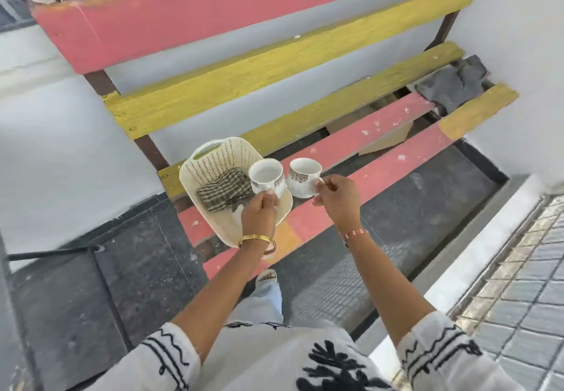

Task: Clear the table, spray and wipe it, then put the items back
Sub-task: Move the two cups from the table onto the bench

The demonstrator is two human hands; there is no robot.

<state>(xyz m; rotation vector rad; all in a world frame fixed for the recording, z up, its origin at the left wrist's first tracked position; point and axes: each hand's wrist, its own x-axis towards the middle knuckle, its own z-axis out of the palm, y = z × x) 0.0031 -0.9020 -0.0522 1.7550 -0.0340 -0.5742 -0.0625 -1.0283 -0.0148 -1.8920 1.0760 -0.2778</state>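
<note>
My left hand (pixel 259 213) grips a white cup with a gold pattern (pixel 266 175) by its handle, held over a cream plastic basket tray (pixel 219 155). A checked cloth (pixel 225 192) lies crumpled inside that tray. My right hand (pixel 335 198) pinches the handle of a second white patterned cup (pixel 303 177), held just above the pink slat of the bench (pixel 381 131). The tray rests on the bench seat at its left end. Both cups are upright and look empty.
The bench has pink and yellow slats with gaps between them. A dark grey rag (pixel 451 85) lies at the bench's far right end. Cardboard (pixel 384 140) shows under the slats. A white wall stands behind, a dark floor below, and a metal grate (pixel 518 283) at right.
</note>
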